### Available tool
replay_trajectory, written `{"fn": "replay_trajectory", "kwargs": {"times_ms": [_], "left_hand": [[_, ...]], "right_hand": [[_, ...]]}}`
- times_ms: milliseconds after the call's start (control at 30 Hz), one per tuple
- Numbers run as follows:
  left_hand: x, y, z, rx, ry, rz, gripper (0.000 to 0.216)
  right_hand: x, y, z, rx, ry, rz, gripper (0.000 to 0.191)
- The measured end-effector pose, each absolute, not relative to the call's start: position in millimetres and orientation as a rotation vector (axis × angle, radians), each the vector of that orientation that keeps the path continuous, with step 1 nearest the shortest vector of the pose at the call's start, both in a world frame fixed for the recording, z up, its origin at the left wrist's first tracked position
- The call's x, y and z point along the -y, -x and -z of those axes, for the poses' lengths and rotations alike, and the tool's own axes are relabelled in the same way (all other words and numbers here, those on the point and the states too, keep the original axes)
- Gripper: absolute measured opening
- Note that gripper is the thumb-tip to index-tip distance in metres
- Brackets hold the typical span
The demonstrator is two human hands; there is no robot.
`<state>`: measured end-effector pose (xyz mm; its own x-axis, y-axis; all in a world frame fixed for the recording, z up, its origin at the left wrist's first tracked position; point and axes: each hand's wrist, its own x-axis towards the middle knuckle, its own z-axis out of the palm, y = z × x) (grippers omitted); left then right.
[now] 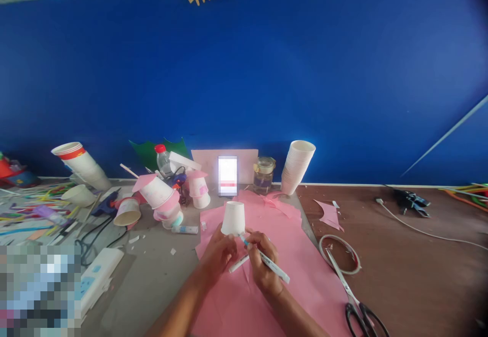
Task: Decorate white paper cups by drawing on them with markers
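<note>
Paper cup (233, 217): upside down at the centre of the frame, just below a bright screen (227, 177).
Left hand (219, 251): closed on the cup's lower left rim.
Right hand (264, 272): pinching a white marker (279, 270), tip aimed up and left at the rim; contact too small to tell.
Slip risk: could skid off the rim and ink the pink paper (244, 309), from a loosened left hold or a turning cup.
Second marker (239, 264): between both hands, lower centre; liable to roll if nudged.
Scissors (353, 296): lower right, liable to snag a wide-swung forearm.
</note>
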<state>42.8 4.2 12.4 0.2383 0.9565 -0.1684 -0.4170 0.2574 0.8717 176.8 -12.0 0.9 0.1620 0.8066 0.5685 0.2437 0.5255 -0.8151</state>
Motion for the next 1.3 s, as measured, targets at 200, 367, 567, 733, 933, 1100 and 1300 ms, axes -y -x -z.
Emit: {"fn": "replay_trajectory", "kwargs": {"times_ms": [200,367,567,733,933,1100,1300], "left_hand": [[-4.3,-42.3,-7.8,-0.853,-0.791,-1.116,0.025],[-4.6,-41.7,-6.0,-0.836,-0.804,-1.122,0.021],[-6.6,-40.9,-3.7,-0.839,-0.804,-1.124,0.021],[-5.5,-41.7,-4.8,-0.841,-0.805,-1.125,0.021],[-4.2,-43.0,-8.4,-0.861,-0.798,-1.125,0.022],[-4.6,-41.0,-3.8,-0.836,-0.806,-1.127,0.019],[-5.2,-40.4,-2.8,-0.824,-0.810,-1.131,0.022]], "right_hand": [[10.3,-174.1,-2.1,1.357,1.007,-0.507,0.015],[10.2,-173.2,0.2,1.248,1.019,-0.556,0.011],[10.3,-176.0,1.6,1.264,0.998,-0.630,0.013],[9.6,-175.3,2.5,1.266,1.021,-0.634,0.014],[9.9,-174.6,1.3,1.206,1.036,-0.600,0.010],[10.6,-176.3,1.1,1.236,1.007,-0.645,0.012],[10.5,-177.2,1.1,1.233,1.011,-0.666,0.013]]}}
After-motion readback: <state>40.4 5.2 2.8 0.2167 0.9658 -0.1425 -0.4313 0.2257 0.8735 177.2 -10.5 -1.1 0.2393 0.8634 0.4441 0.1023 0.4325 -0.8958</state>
